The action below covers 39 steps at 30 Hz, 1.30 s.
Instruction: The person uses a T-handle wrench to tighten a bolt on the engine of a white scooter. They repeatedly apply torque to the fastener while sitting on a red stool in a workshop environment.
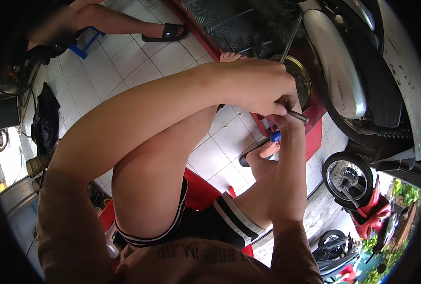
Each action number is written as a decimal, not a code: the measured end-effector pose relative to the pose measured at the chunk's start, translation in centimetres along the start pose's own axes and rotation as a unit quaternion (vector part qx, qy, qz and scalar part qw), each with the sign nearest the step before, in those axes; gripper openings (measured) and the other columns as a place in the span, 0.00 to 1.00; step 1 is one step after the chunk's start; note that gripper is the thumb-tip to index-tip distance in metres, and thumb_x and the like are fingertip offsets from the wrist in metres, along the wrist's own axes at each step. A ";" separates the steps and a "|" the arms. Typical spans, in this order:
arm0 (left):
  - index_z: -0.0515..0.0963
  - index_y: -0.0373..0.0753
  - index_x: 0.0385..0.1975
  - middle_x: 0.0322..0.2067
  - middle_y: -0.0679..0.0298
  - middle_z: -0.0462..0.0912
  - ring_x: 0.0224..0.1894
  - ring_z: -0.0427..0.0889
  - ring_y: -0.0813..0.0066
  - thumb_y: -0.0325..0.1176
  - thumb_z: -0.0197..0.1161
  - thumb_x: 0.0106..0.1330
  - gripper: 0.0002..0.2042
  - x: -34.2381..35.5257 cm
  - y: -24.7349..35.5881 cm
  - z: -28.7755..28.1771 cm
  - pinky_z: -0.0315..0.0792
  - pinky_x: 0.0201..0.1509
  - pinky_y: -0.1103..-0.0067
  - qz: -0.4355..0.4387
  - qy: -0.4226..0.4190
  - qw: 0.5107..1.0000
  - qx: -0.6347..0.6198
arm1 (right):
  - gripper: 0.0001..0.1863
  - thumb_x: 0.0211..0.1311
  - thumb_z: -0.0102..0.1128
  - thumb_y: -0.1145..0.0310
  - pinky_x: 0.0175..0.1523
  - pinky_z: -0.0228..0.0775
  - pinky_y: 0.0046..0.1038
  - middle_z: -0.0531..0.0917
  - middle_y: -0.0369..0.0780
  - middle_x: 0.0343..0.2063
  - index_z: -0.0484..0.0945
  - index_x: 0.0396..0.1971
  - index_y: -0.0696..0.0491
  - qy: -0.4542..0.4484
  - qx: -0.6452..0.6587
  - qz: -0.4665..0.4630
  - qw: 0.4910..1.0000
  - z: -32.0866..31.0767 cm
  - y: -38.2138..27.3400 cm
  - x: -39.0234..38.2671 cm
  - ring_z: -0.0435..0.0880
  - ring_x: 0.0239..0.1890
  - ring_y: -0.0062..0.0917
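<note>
My left hand [265, 87] is closed, its thumb pressed on a short metal rod [298, 116] whose round end sticks out to the right. My right hand [291, 124] lies just beneath and against it; its fingers are mostly hidden by the left hand. A blue rounded piece [275, 136], perhaps a handle end, shows beside the right wrist. A long thin metal rod [292, 38] slants up from behind the left hand toward the motorbike; whether it is held cannot be seen. The motorbike's silver exhaust cover [336, 66] is right of my hands.
Behind my hands a round metal pan [298, 78] rests on a red-edged platform [201, 33] with dark tread plate. I sit on a red stool [203, 189] over white floor tiles [130, 61]. Another person's leg [120, 20] reaches in at upper left. Parked motorbikes [345, 182] stand lower right.
</note>
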<state>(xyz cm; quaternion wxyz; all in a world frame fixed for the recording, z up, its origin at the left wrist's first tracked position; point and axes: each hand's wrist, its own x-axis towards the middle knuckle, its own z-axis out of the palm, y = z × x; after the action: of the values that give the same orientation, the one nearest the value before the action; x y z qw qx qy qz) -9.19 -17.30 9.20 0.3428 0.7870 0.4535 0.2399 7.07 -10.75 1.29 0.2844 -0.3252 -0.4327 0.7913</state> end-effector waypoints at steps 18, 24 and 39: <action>0.82 0.32 0.28 0.26 0.50 0.80 0.34 0.81 0.55 0.33 0.65 0.53 0.10 -0.5 -2.0 1.5 0.75 0.36 0.66 0.075 0.041 0.996 0.007 | 0.09 0.60 0.57 0.69 0.36 0.72 0.22 0.77 0.37 0.29 0.73 0.38 0.58 0.031 -0.028 -0.013 0.999 2.3 0.6 0.7 0.76 0.30 0.20; 0.81 0.30 0.27 0.27 0.47 0.79 0.33 0.81 0.54 0.34 0.65 0.53 0.11 -1.5 -2.7 1.1 0.75 0.34 0.66 0.099 0.102 0.990 0.004 | 0.10 0.61 0.56 0.69 0.37 0.72 0.22 0.77 0.37 0.30 0.73 0.39 0.58 0.028 -0.023 -0.016 0.999 2.9 0.9 1.5 0.76 0.31 0.21; 0.82 0.30 0.30 0.31 0.42 0.78 0.31 0.82 0.53 0.32 0.67 0.52 0.11 -1.5 -2.8 1.7 0.76 0.33 0.66 0.024 0.101 0.993 0.057 | 0.10 0.64 0.54 0.70 0.39 0.72 0.24 0.77 0.38 0.32 0.72 0.41 0.59 0.019 -0.004 -0.022 1.000 3.9 1.2 2.6 0.77 0.33 0.21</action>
<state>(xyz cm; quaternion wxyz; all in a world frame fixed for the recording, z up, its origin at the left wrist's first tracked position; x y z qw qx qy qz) -10.25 -18.13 5.85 0.2438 0.7875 0.4798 0.3003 2.21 -11.35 1.16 0.3086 -0.3317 -0.4375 0.7767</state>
